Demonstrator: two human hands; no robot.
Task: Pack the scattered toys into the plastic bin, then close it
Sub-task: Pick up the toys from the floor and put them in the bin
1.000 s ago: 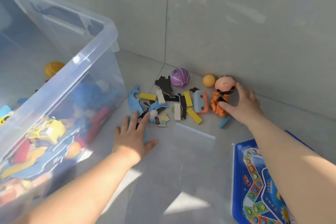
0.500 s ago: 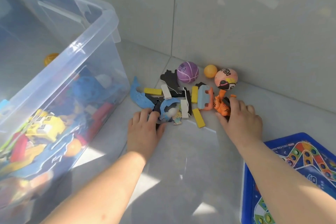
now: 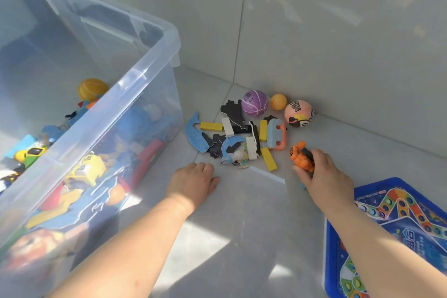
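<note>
— Step?
— Apparently gathering: orange toy figure (image 3: 300, 156) gripped in right hand (image 3: 324, 174), just beside foam puzzle pieces (image 3: 193, 135).
— Left hand (image 3: 193, 178)?
— Curled near the pieces; cannot tell whether holding anything. Next: lift over rim into clear plastic bin (image 3: 135, 80), at left.

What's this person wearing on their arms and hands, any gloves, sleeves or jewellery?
Nothing shows. The left hand and right hand are gloveless, with no ring, watch or bracelet in view. Both forearms are bare to the picture's edge, no sleeve showing.
</note>
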